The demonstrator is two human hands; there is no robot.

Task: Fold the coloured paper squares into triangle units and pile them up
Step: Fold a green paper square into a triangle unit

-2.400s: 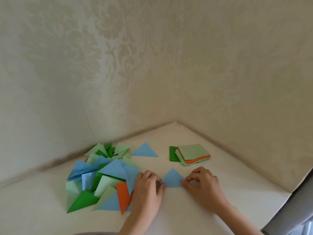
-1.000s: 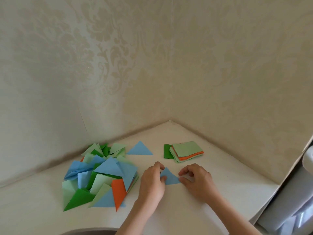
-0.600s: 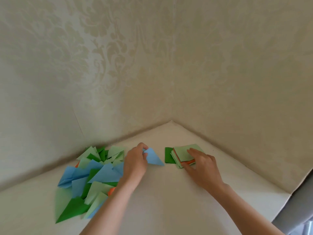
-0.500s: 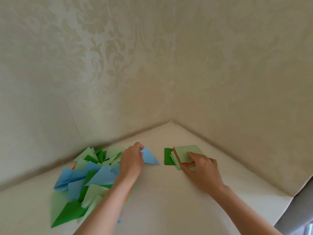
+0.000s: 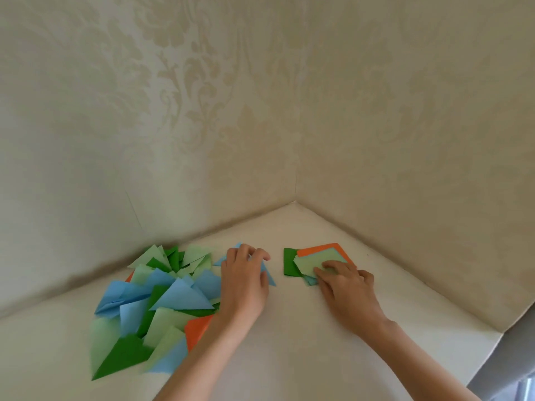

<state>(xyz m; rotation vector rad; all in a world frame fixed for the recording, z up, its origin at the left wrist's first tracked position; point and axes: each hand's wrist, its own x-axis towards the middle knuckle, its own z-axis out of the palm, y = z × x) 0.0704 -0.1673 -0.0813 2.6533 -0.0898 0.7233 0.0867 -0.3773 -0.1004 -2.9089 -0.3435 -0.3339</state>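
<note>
Triangles [image 5: 162,302] in blue, green and orange lie in a loose heap on the left of the desk [image 5: 289,357], near the wall. Just right of the heap, the left hand [image 5: 244,282] rests over a blue triangle [image 5: 269,277], its fingers curled down on the paper; only the triangle's tips show round the hand, so whether it pinches or merely presses I cannot tell. To finish this half of the step well, that unit should go onto the heap rather than beside it, and be let go flat so it does not spring open.

Farther right, the stack of squares [image 5: 315,260] sits near the corner, fanned out, with dark green, orange and pale green sheets showing. The right hand [image 5: 344,280] lies on its near edge, fingers [image 5: 333,266] held together and pressing the top pale green sheet. My judgement is that it is drawing off the next square. Sliding the top sheet with a light press, then lifting one edge, should free a single sheet; pressing hard would likely drag several and scatter the stack.
</note>
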